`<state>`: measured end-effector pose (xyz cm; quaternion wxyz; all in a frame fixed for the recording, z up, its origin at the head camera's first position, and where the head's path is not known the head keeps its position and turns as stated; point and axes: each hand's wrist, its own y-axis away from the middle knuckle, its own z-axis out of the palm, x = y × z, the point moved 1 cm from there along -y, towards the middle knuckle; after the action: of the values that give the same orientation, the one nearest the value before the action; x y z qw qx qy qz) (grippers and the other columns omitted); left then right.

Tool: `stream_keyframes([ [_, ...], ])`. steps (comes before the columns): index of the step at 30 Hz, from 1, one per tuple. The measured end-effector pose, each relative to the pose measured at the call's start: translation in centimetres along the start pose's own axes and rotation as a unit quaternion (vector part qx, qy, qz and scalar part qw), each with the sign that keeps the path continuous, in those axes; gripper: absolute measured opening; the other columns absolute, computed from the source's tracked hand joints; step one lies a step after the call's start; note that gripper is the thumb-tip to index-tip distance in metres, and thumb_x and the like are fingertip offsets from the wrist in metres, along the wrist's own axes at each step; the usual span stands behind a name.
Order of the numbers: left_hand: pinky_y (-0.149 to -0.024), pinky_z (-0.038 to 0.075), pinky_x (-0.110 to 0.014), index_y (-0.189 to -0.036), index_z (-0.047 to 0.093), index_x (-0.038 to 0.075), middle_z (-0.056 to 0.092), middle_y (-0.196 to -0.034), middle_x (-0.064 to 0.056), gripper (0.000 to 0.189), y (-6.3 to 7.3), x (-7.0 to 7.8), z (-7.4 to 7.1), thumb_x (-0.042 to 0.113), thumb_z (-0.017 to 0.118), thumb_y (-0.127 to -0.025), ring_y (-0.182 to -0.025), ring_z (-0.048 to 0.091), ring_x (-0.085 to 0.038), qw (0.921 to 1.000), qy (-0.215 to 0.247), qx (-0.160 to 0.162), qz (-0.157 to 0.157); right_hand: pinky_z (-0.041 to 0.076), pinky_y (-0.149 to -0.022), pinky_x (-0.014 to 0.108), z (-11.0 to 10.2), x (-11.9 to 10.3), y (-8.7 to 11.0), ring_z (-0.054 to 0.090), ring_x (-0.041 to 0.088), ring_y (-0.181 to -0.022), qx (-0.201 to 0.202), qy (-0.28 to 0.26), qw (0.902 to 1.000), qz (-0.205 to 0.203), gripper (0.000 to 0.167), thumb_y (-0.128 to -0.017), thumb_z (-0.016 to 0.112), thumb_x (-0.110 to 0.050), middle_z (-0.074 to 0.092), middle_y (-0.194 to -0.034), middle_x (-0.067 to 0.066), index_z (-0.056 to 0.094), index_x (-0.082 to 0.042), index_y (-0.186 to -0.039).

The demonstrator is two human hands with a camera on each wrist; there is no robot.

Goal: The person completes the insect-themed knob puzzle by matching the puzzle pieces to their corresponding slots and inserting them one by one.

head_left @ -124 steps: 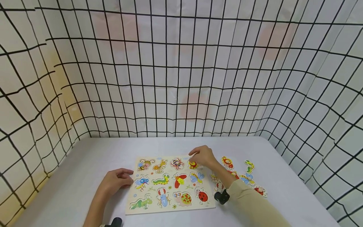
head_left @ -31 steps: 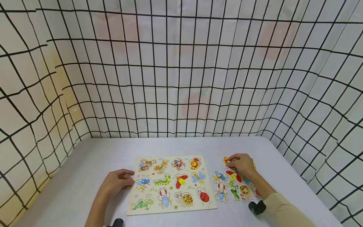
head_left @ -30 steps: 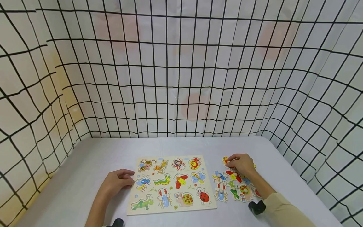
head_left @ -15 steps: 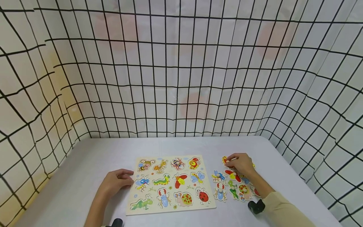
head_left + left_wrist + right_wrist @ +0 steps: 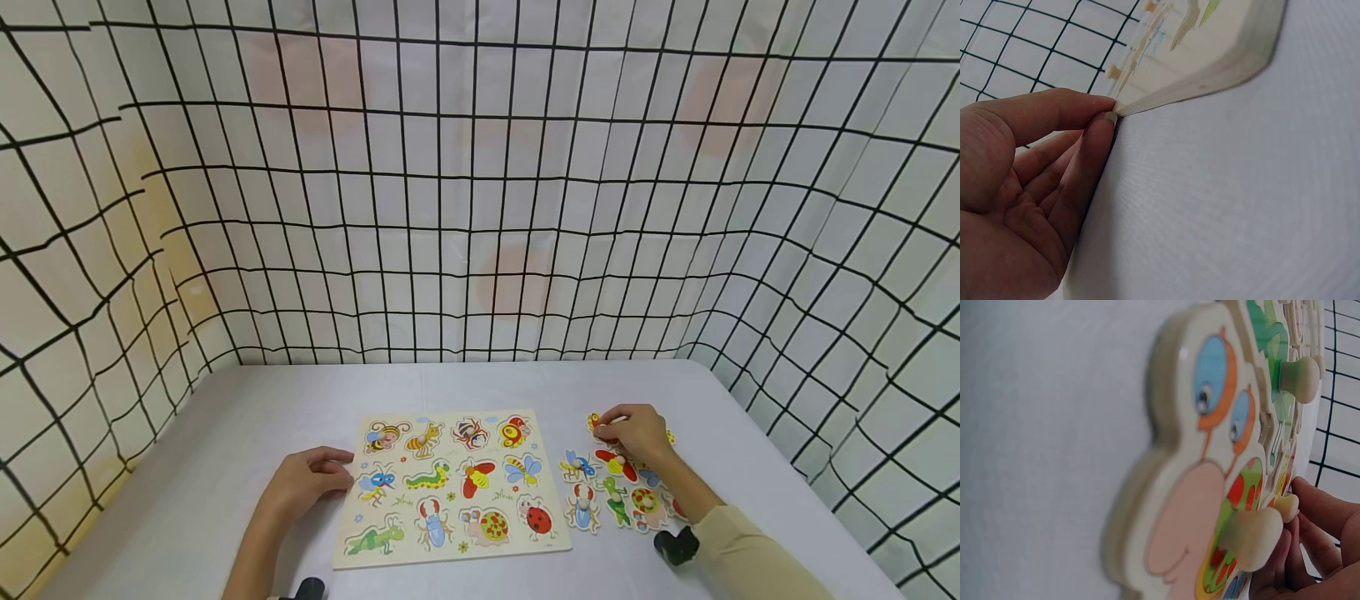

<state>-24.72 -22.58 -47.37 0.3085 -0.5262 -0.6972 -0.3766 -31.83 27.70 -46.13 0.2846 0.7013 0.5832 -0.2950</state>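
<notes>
Left hand (image 5: 296,482), fingers loosely bent, touches the board (image 5: 450,482); right hand (image 5: 636,432) pinches 1 yellow-and-red piece (image 5: 593,420). White table (image 5: 225,467), black-gridded walls (image 5: 457,200).

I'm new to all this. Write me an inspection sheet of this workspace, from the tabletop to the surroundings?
Surface: white tabletop under the board and pieces.
Job's things: puzzle board with bug pictures; loose bug pieces to its right, some visibly knobbed.
Clutter: nothing seen.
Hands: left hand touches the board's left edge; right hand touches a red-and-yellow piece, exact grip hidden; black device at each wrist.
Cables: nothing seen.
Surroundings: black-gridded white walls.
</notes>
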Motion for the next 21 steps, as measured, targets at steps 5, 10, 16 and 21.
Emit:
stream_keyframes([
  [5,-0.068,0.05,-0.028,-0.118,0.071,0.003,0.072,-0.084,-0.002,0.036,0.1,0.1,0.0,0.008,0.078,-0.083,-0.072,0.063,-0.016,1.0,0.003,0.0,0.001,0.046,-0.053,0.028,0.1,0.0,0.0,0.058,0.018,-0.063,0.012,0.006,0.9999,-0.004,0.024,-0.086,0.078,-0.022,0.069,-0.079,0.006,0.075,-0.002,-0.099],
  [10,-0.068,0.051,-0.028,-0.118,0.071,0.003,0.072,-0.083,-0.002,0.035,0.1,0.1,0.1,0.007,0.077,-0.083,-0.072,0.063,-0.017,1.0,0.004,0.0,-0.002,0.047,-0.053,0.028,0.2,-0.2,0.2,0.058,0.018,-0.065,0.022,0.011,0.9997,-0.005,0.022,-0.087,0.077,-0.021,0.07,-0.081,0.008,0.075,-0.002,-0.098],
  [16,-0.068,0.05,-0.028,-0.118,0.071,0.004,0.072,-0.085,-0.003,0.036,0.0,0.1,0.1,0.008,0.077,-0.083,-0.073,0.063,-0.017,1.0,0.0,0.0,-0.005,0.046,-0.052,0.027,0.1,-0.6,0.4,0.058,0.019,-0.065,0.028,0.011,0.9995,-0.005,0.023,-0.089,0.074,-0.02,0.071,-0.09,0.012,0.075,-0.002,-0.102],
  [21,-0.068,0.05,-0.028,-0.118,0.071,0.003,0.072,-0.084,-0.003,0.036,0.1,0.1,0.0,0.008,0.077,-0.083,-0.072,0.063,-0.017,1.0,0.001,-0.001,-0.001,0.047,-0.057,0.028,0.1,-1.2,0.2,0.06,0.02,-0.074,0.025,0.011,0.9996,-0.011,0.022,-0.089,0.074,-0.02,0.072,-0.099,0.016,0.076,-0.002,-0.102],
])
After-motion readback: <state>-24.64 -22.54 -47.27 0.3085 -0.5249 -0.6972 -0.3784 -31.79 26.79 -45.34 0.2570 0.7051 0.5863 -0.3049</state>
